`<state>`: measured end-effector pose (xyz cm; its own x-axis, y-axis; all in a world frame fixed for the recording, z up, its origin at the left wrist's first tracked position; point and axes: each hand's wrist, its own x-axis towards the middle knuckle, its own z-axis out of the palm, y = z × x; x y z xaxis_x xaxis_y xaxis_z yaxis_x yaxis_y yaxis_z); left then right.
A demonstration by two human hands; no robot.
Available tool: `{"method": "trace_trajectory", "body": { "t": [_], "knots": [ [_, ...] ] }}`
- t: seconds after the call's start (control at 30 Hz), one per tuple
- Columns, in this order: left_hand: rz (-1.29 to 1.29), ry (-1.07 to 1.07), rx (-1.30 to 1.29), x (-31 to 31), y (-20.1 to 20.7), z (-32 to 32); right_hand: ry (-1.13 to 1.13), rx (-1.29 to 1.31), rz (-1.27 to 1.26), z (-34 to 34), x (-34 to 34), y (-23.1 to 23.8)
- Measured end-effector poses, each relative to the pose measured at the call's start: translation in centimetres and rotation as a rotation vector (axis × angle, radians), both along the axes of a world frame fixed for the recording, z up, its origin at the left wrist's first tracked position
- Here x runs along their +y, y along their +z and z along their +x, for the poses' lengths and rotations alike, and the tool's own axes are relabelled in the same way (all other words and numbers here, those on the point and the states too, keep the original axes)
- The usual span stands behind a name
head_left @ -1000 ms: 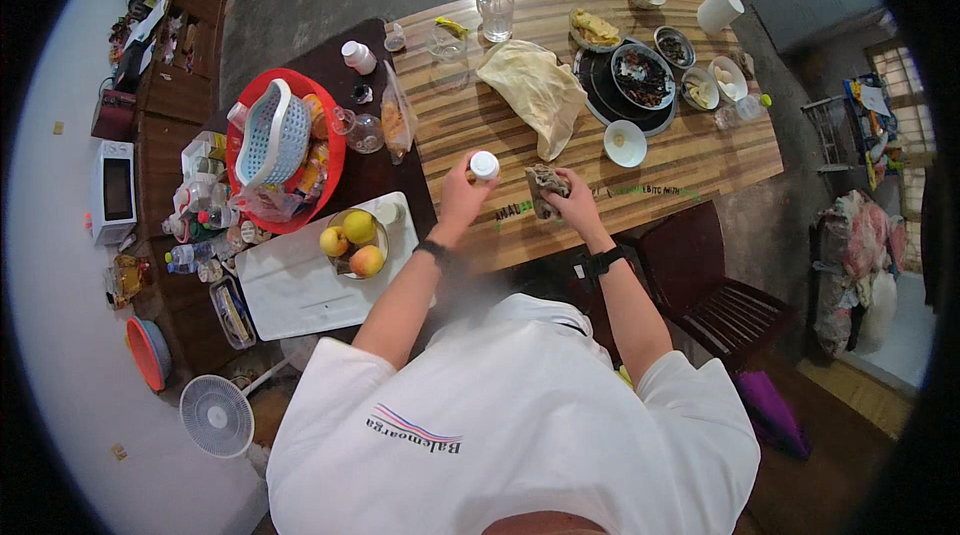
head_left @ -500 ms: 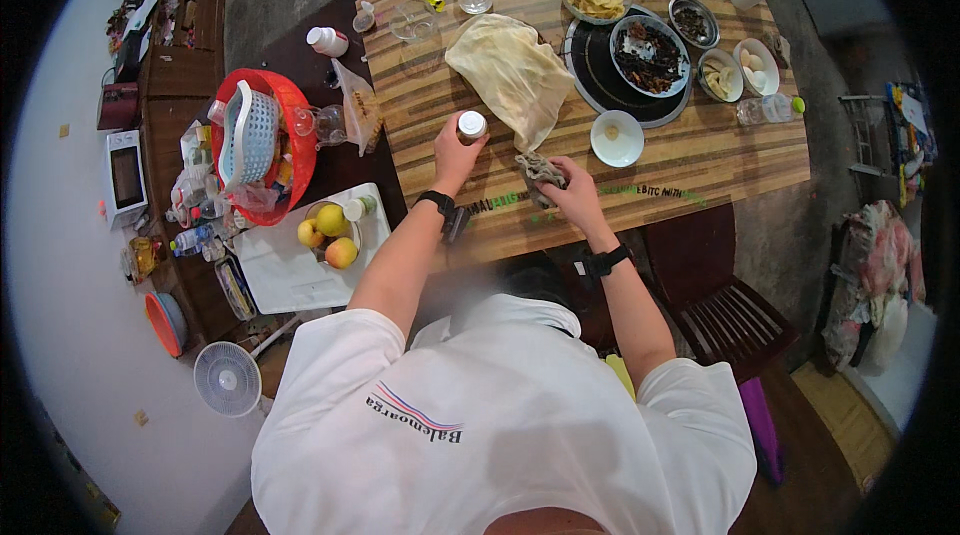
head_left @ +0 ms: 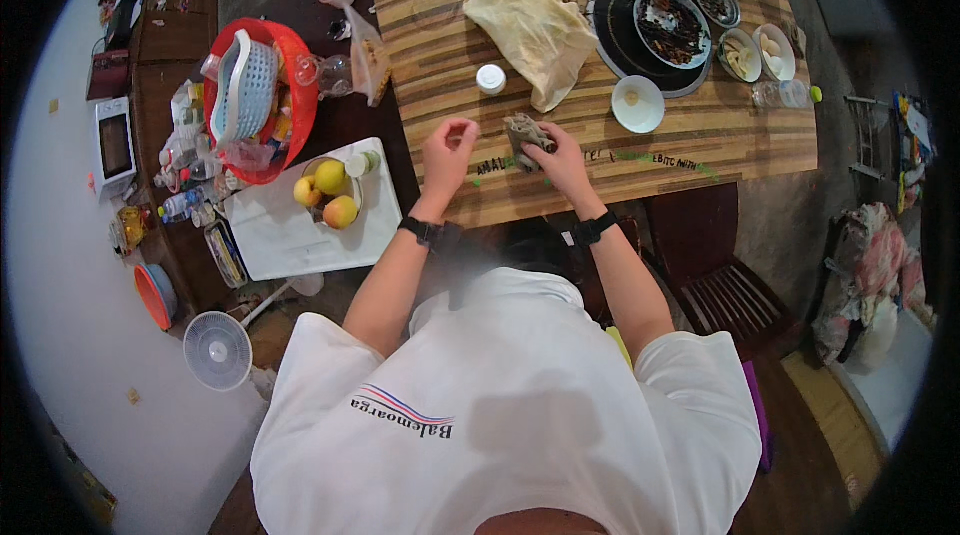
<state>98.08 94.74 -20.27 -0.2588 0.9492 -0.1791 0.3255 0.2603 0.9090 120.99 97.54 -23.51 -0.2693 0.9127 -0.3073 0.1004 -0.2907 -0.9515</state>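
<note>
My right hand [head_left: 562, 160] grips a crumpled grey cloth [head_left: 521, 130] near the front edge of the striped wooden table [head_left: 430, 65]. To its left, my left hand [head_left: 449, 153] hovers over the table edge with fingers curved and apart, nothing between them. A small white-capped bottle [head_left: 491, 80] stands beyond the left hand, not touched by it. Behind the grey cloth lies a cream-coloured flat sheet of cloth [head_left: 530, 25], loosely spread out.
On the right stand a dish of dark food [head_left: 672, 27] on a black round plate, a white bowl [head_left: 638, 104] and several small bowls. At left are a red basin [head_left: 300, 135], a white tray [head_left: 262, 225] with fruit, and a fan [head_left: 217, 351]. A dark chair [head_left: 700, 245] stands at right.
My left hand has let go of the white-capped bottle and drawn back toward me. The grey cloth, still in my right hand, has shifted slightly left and nearer. The whole view has shifted.
</note>
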Motion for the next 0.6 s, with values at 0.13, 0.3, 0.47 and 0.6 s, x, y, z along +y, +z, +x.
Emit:
{"method": "trace_trajectory", "body": {
  "t": [0.13,0.3,0.47,0.6],
  "knots": [
    [-0.061,0.016,-0.167,-4.5,1.8,0.0,0.083,-0.069,0.053,-5.2,-1.3,1.1],
    [-0.169,0.223,-0.545,-7.9,1.9,-4.1,0.196,-0.089,0.146,-11.5,-4.1,3.4],
    [-0.003,0.352,-0.631,-12.0,1.0,-7.6,0.309,-0.095,0.165,-16.0,-7.8,4.5],
    [0.059,0.444,-0.636,-14.4,0.5,-9.2,0.423,0.003,0.081,-18.4,-10.4,5.2]
  ]
}}
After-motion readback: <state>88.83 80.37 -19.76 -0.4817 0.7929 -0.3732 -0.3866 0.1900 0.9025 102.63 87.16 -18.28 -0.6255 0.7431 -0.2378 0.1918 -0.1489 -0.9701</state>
